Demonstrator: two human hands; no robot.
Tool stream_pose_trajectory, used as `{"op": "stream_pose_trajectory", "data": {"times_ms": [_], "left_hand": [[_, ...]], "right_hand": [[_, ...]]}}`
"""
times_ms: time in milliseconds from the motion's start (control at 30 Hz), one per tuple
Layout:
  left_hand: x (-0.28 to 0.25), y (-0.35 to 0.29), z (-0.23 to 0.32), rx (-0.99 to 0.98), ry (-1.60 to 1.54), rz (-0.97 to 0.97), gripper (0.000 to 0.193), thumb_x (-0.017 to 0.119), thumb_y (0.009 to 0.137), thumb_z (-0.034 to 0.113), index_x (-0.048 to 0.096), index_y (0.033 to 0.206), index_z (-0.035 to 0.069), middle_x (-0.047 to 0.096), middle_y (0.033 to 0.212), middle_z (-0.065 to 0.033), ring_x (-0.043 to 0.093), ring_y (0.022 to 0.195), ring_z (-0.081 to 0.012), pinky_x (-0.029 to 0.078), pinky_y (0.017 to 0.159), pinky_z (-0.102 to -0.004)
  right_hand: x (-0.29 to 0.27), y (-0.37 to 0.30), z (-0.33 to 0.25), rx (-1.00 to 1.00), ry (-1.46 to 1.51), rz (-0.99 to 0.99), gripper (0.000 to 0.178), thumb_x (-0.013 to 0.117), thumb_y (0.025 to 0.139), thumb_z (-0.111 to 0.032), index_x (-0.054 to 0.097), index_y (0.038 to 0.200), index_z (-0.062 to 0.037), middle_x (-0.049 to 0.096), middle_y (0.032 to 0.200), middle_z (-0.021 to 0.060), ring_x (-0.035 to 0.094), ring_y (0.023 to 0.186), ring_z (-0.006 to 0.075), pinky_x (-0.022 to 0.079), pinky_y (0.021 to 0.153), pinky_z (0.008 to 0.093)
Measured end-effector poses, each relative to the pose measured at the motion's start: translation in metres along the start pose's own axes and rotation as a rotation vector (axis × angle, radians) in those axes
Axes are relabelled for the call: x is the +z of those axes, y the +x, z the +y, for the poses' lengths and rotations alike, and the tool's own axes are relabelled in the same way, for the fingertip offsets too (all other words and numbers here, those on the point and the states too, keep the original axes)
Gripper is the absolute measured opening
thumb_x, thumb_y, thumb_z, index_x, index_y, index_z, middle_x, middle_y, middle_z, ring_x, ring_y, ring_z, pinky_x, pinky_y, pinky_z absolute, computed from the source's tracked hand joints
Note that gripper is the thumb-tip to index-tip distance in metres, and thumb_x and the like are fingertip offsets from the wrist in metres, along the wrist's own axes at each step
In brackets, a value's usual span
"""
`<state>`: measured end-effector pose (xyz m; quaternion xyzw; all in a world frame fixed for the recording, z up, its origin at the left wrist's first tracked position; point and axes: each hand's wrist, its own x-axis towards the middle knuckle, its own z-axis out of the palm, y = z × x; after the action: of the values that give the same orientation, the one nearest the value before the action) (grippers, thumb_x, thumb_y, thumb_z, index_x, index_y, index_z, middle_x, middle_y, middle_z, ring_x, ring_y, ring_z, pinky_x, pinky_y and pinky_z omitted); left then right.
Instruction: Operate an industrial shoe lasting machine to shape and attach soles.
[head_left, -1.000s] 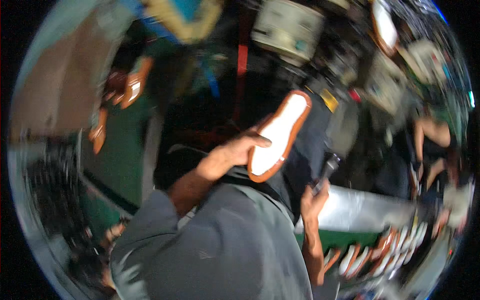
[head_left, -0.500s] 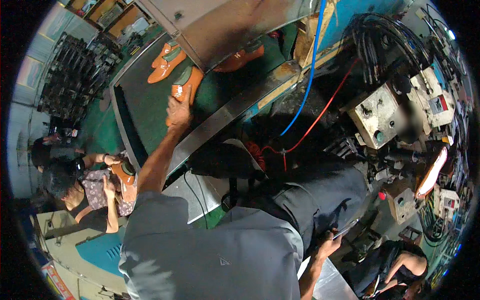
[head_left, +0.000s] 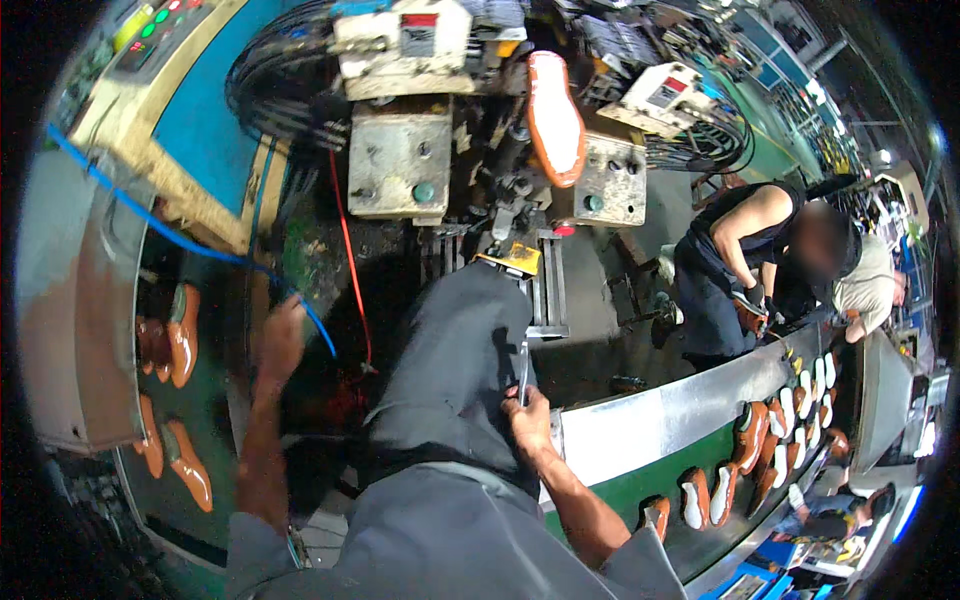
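My right hand (head_left: 529,418) is closed round a slim, silvery metal tool (head_left: 524,362) that points up beside my dark trouser leg; its exact kind is unclear. My left hand (head_left: 279,345) is reaching forward, close to a blue hose (head_left: 225,256), and motion smears its fingers. Nothing can be made out in it. Ahead, a tan-orange shoe (head_left: 572,160) with a white underside is mounted bottom-up on a machine (head_left: 512,205). On the green surface to my left lie glossy tan-orange shoes (head_left: 184,335), apart from my left hand.
Control boxes (head_left: 400,160) flank the mounted shoe, and a red hose (head_left: 347,250) hangs left of centre. A green conveyor (head_left: 620,482) with a metal edge carries several shoes (head_left: 722,494) on the right. Beyond it a person in black (head_left: 745,235) handles a shoe.
My view has swung right, toward the machine. My left hand has come off the tan-orange shoe on the left surface. The silvery tool stays in my right hand.
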<state>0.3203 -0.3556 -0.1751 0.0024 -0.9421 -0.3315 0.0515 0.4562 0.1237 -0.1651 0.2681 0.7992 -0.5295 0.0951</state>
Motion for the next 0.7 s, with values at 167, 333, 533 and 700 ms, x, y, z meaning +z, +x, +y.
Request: {"op": "stream_pose_trajectory", "data": {"times_ms": [167,333,533,700], "left_hand": [[0.086,0.210,0.280,0.173,-0.461,-0.026,0.063,0.060,0.116,0.040,0.052,0.161,-0.004,0.066,0.154,-0.0224,0.064,0.142,-0.0324,0.046,0.121,-0.0392],[0.158,0.372,0.354,-0.177,-1.595,-0.630,0.055,0.069,0.110,0.033,0.048,0.157,0.013,0.065,0.145,-0.0144,0.068,0.130,-0.0309,0.056,0.113,-0.0553],[0.121,0.298,0.421,-0.005,-1.228,-0.503,0.076,0.065,0.103,0.000,0.032,0.171,0.010,0.059,0.153,-0.0145,0.063,0.137,-0.0310,0.055,0.116,-0.0500],[0.102,0.155,0.388,0.186,-0.917,-0.478,0.103,0.074,0.092,-0.011,0.018,0.177,0.003,0.044,0.172,-0.0147,0.041,0.159,-0.0240,0.033,0.131,-0.0368]], "right_hand": [[-0.003,0.004,0.017,0.003,0.140,0.054,0.013,0.074,0.093,-0.009,0.068,0.104,-0.0050,0.065,0.080,0.0013,0.058,0.073,0.0125,0.049,0.067,0.0325],[0.003,0.004,0.039,0.153,0.344,0.003,0.015,0.073,0.095,-0.009,0.069,0.108,-0.0045,0.063,0.079,0.0029,0.058,0.066,0.0141,0.048,0.062,0.0334],[-0.027,-0.002,0.029,0.073,0.268,0.145,0.013,0.073,0.092,-0.010,0.069,0.103,-0.0038,0.069,0.083,0.0071,0.064,0.080,0.0188,0.053,0.076,0.0378],[-0.084,0.011,-0.007,-0.202,-0.082,0.262,0.017,0.070,0.094,-0.012,0.059,0.103,-0.0020,0.070,0.083,0.0250,0.073,0.076,0.0419,0.056,0.070,0.0510]]}}
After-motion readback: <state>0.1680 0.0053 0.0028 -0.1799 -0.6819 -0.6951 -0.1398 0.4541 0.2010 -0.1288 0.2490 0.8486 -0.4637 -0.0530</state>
